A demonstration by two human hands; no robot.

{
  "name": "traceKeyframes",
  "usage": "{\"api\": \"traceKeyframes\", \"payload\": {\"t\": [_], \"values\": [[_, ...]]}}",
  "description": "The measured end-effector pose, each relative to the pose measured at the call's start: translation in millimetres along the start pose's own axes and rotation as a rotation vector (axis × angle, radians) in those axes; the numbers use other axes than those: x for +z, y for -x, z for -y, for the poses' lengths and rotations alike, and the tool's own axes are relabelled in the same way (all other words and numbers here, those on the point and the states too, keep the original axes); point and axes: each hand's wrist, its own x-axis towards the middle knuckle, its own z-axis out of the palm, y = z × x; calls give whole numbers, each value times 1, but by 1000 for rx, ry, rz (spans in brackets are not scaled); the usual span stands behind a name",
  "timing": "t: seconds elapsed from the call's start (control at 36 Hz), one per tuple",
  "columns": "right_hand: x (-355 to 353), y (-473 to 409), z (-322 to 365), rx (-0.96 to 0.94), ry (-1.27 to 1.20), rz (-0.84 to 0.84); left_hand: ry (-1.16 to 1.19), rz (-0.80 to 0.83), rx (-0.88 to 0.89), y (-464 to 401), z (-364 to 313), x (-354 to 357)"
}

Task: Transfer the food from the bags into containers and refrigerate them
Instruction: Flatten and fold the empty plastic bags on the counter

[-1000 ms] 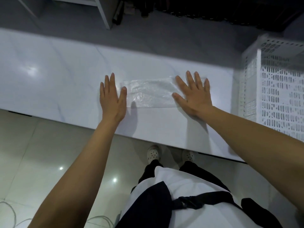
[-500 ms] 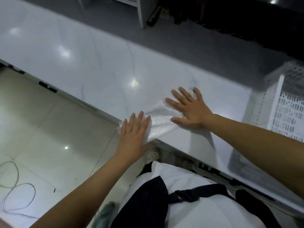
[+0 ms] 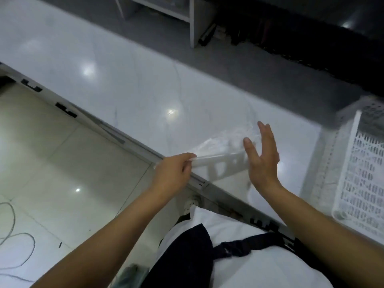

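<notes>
While the left hand (image 3: 173,173) pinches the near end of the thin clear plastic bag (image 3: 220,151) at the white marble table (image 3: 128,90) edge, right hand (image 3: 262,159) fingers spread, holding nothing, should steady the far end.

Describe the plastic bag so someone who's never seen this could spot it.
Find the white marble counter and follow its near edge toward the white plastic crate. There the left hand pinches a clear, crinkled plastic bag, the only see-through thing there.
</notes>
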Motion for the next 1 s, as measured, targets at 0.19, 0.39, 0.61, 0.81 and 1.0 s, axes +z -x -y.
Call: {"api": "traceKeyframes", "payload": {"t": [0.19, 0.39, 0.61, 0.81, 1.0], "values": [[-31, 29, 33, 486, -685, -38, 1161, 225, -419, -8, -14, -29], [-29, 36, 26, 735, -991, 415, 1295, 534, -487, -2, -19, 1], [-35, 56, 3, 763, -823, 132, 1178, 857, -422, -13, -12, 25], [-46, 106, -2, 692, -694, -99, 860, 891, -368, -33, -51, 39], [-66, 161, 12, 401, -687, -379, 792, 777, 75, 4, -81, 31]]}}
